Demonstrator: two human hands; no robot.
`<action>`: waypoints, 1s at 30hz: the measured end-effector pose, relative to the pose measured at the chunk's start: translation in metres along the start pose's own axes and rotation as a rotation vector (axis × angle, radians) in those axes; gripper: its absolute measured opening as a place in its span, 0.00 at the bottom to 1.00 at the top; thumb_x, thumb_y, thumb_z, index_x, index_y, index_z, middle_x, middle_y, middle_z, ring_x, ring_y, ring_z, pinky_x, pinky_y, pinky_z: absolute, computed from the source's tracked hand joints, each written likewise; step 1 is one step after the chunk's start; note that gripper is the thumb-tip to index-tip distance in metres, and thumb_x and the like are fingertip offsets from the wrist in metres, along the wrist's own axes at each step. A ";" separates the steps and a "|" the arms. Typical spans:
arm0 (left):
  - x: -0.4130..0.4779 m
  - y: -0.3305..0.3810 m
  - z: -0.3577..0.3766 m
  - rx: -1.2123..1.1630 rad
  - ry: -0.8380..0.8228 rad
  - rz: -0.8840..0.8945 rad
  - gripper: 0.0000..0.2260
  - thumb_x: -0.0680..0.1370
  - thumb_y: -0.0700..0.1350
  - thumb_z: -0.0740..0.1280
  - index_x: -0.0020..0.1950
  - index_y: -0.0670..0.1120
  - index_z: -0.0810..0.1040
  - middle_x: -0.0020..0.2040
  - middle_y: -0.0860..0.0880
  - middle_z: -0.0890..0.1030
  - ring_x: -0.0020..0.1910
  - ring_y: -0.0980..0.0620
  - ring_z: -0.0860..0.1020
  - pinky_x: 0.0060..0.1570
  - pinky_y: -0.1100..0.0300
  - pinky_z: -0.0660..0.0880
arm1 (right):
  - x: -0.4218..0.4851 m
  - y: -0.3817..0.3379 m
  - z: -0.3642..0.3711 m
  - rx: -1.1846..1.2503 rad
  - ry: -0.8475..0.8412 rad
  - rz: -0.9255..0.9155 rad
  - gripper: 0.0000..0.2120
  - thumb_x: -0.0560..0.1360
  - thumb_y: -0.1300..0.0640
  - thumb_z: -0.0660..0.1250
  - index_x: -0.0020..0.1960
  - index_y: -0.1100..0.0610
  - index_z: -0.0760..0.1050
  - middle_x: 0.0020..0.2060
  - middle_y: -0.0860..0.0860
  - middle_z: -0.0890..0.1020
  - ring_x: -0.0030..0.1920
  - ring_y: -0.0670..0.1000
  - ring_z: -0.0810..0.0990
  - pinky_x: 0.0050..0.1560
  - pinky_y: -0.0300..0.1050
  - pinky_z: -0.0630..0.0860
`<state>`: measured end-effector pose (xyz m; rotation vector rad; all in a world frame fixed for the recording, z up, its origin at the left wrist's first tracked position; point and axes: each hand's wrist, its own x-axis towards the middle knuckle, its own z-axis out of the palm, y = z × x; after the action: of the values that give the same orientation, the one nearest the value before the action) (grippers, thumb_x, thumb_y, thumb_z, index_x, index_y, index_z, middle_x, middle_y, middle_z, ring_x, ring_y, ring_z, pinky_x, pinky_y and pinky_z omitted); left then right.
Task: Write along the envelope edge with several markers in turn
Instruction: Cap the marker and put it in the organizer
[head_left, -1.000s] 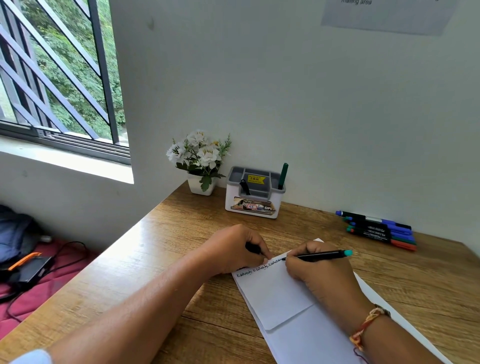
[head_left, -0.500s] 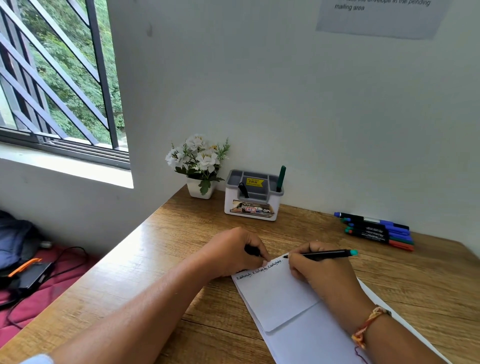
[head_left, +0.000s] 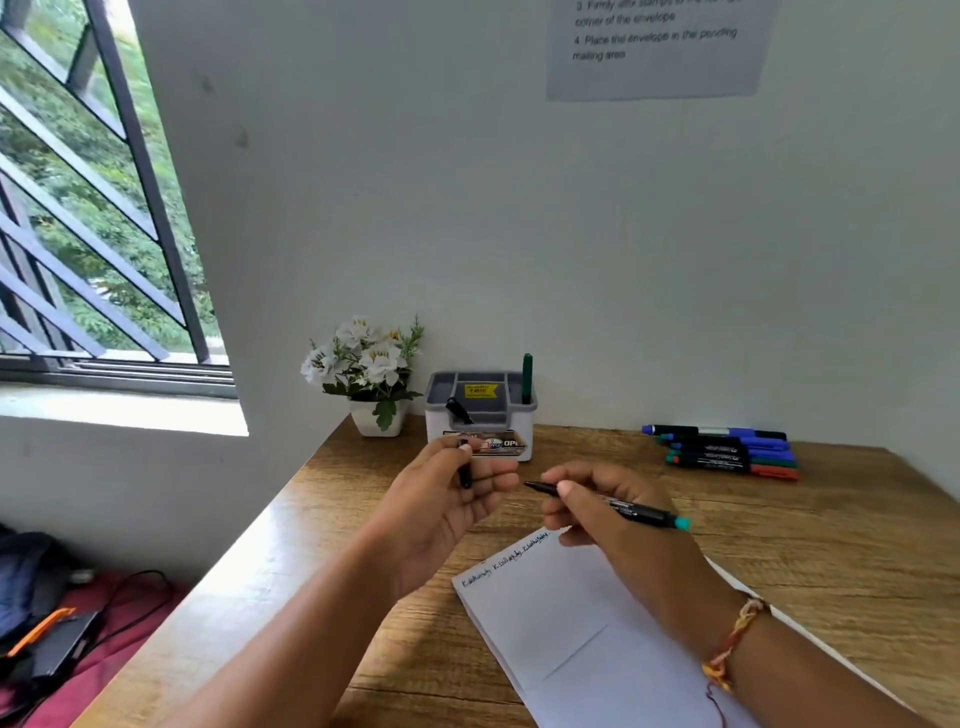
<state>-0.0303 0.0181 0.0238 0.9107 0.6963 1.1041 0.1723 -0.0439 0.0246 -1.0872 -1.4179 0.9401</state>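
Both hands have been lifted off the envelope (head_left: 566, 618) since the earlier frames; writing has stopped. Right hand (head_left: 613, 525) is held above the envelope's far edge, its grip clenched on the black marker (head_left: 631, 512). Marker is nearly level, uncapped tip pointed left toward the left hand, teal end to the right. Left hand (head_left: 447, 499) is raised just left of the tip, palm turned up, the black cap (head_left: 465, 470) pinched upright between thumb and fingers. Cap and tip are close but apart. Envelope lies flat on the bench (head_left: 831, 545), below and between the hands, touched by neither; a line of handwriting is seen along its far edge. Spare markers (head_left: 727, 452) are lined up at the back right, well apart from both hands. Grey organiser (head_left: 480, 415) and flower pot (head_left: 376, 418) stand against the wall.
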 end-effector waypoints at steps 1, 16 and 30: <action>0.000 0.000 0.000 -0.027 -0.014 -0.008 0.12 0.85 0.44 0.56 0.66 0.42 0.72 0.57 0.36 0.84 0.52 0.44 0.85 0.44 0.57 0.81 | -0.002 -0.002 0.001 -0.016 -0.022 -0.044 0.08 0.79 0.56 0.69 0.52 0.44 0.85 0.44 0.50 0.88 0.46 0.50 0.88 0.43 0.41 0.83; -0.007 -0.008 0.011 0.499 -0.044 0.269 0.12 0.73 0.42 0.74 0.54 0.42 0.80 0.49 0.42 0.86 0.45 0.51 0.83 0.42 0.64 0.78 | -0.009 -0.012 0.004 0.145 0.059 -0.167 0.11 0.81 0.64 0.66 0.53 0.52 0.85 0.44 0.55 0.88 0.46 0.52 0.88 0.45 0.39 0.83; -0.010 -0.006 0.010 0.552 -0.048 0.325 0.09 0.67 0.43 0.78 0.45 0.51 0.85 0.46 0.47 0.87 0.45 0.53 0.83 0.47 0.64 0.79 | -0.007 -0.007 0.002 0.107 0.052 -0.096 0.14 0.82 0.63 0.64 0.50 0.48 0.85 0.42 0.54 0.88 0.43 0.53 0.88 0.44 0.41 0.84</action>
<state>-0.0222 0.0052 0.0234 1.5592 0.8509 1.1890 0.1692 -0.0520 0.0290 -0.9497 -1.3499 0.9024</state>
